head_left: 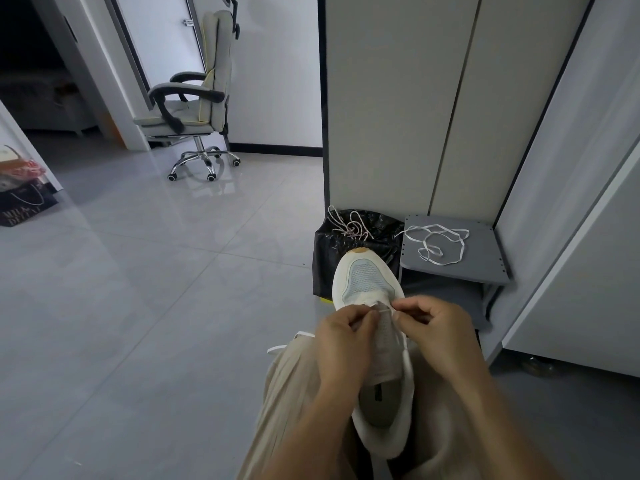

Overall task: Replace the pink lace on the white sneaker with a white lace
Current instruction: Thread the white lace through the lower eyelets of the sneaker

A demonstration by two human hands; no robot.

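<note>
While white sneaker (pixel 367 278) rests on lap, left grip (pixel 346 336), right grip (pixel 440 327), both pinching white lace (pixel 382 309) over tongue

Sneaker (pixel 367 282): white upper, pale blue mesh panel over the toe, tan patch at the toe tip, grey insole.
White lace (pixel 291 341): plain white.
Pink lace (pixel 349 226): pale pink flecked with white.
Bin bag (pixel 325 258): glossy black.
Spare lace (pixel 436 244): white.
Stool (pixel 485 268): flat mid-grey.
Trousers (pixel 291 382): beige.
Floor (pixel 138 289): pale grey glossy tiles, thin darker joints.
Office chair (pixel 207 98): cream-grey, black armrests, chrome base.
Shopping bag (pixel 24 209): black, pale lettering.
</note>
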